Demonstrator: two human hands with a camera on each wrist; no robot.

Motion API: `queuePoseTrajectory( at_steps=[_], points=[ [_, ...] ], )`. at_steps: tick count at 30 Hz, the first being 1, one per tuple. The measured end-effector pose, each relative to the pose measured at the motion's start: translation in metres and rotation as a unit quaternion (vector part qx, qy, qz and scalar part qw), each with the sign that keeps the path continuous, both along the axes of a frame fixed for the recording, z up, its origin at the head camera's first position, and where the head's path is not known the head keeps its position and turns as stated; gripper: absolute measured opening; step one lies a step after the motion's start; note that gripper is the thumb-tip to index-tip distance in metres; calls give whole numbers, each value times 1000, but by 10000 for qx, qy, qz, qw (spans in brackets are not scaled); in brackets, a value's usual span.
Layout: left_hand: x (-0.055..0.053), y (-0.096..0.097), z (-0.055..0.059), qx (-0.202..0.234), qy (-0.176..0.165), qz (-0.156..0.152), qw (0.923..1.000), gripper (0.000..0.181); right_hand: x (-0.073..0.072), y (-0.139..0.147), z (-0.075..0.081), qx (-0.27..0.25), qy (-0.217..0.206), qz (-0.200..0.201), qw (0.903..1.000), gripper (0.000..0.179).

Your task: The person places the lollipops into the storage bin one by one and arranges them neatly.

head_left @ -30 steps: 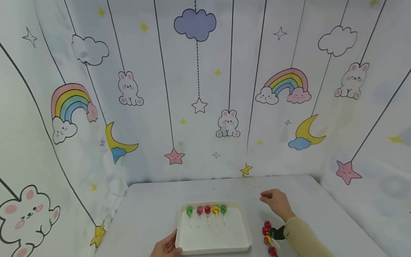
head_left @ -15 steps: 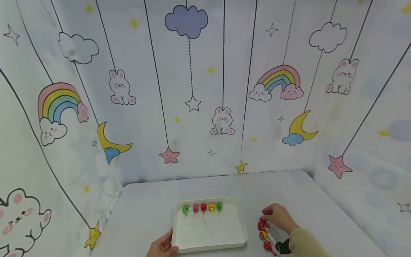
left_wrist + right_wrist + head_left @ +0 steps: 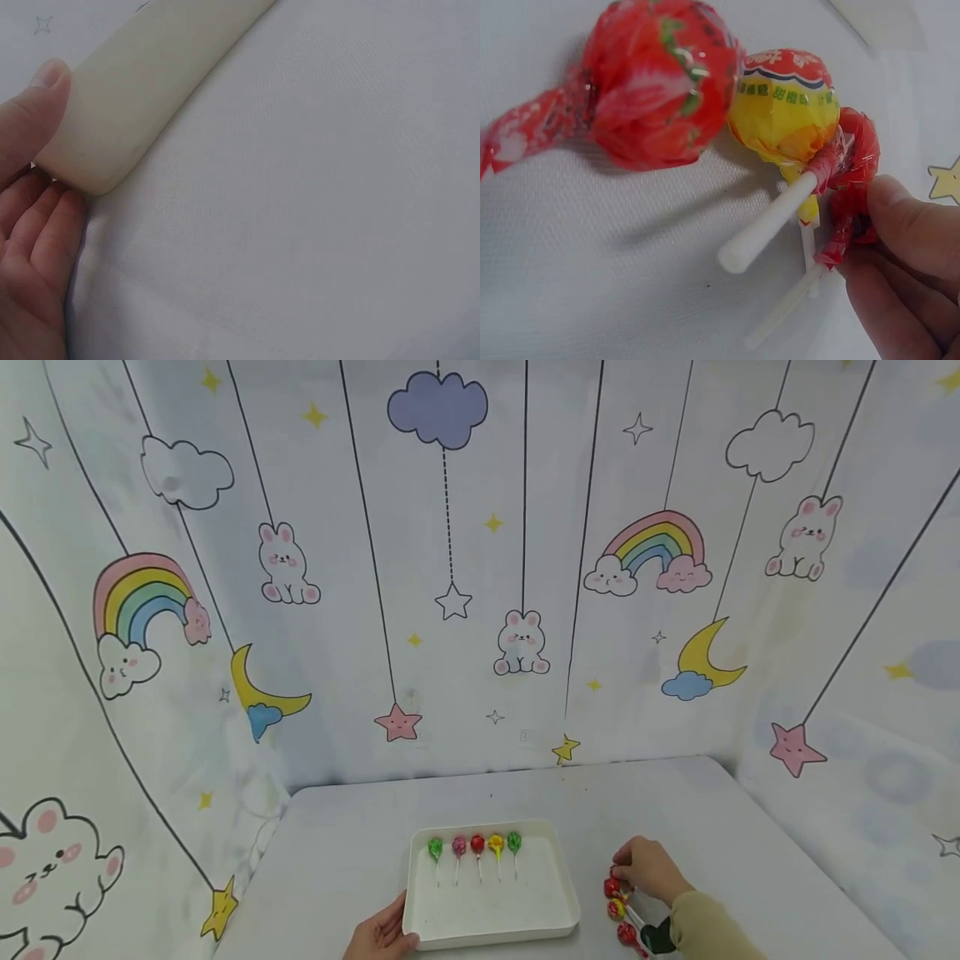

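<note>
My left hand (image 3: 381, 932) grips the near left corner of a white tray (image 3: 487, 912), thumb on the rim and fingers against the outside in the left wrist view. Along the tray's far side lies a row of wrapped lollipops, a green one (image 3: 435, 848) at the left end and another green one (image 3: 513, 842) at the right. Right of the tray, my right hand (image 3: 654, 868) pinches a red lollipop (image 3: 851, 214) between thumb and fingers at the pile's far end. Beside it are another red lollipop (image 3: 857, 142), a yellow-and-red one (image 3: 786, 105) and a nearer red one (image 3: 660, 82).
A white cloth-covered table (image 3: 337, 843) bears the tray and the pile. Behind it rises a backdrop (image 3: 450, 677) printed with rabbits, stars and rainbows, which continues along both sides. A dark object (image 3: 658, 937) sits at the right wrist.
My right hand has come down and nearer from above the table to the far end of the pile, and now pinches a red lollipop. The left hand stays on the tray; the head view shifted slightly.
</note>
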State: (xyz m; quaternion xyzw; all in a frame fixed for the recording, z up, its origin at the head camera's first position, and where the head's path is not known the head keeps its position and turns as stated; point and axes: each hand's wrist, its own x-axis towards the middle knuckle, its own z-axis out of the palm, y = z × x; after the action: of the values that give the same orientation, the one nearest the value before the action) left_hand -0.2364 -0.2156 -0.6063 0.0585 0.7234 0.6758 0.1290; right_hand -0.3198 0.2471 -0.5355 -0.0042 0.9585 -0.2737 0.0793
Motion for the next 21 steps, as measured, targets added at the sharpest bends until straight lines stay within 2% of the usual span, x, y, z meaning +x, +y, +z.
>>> queuePoseTrajectory(
  at_steps=[13,21],
  points=[
    [-1,-1,-3,-10,-152,14,9999,95,-4,7,-3,-77,-129,44,9999,13],
    [0,0,0,42,-13,-25,10000,94,-5,9,13,-68,268,46,9996,10]
  ],
)
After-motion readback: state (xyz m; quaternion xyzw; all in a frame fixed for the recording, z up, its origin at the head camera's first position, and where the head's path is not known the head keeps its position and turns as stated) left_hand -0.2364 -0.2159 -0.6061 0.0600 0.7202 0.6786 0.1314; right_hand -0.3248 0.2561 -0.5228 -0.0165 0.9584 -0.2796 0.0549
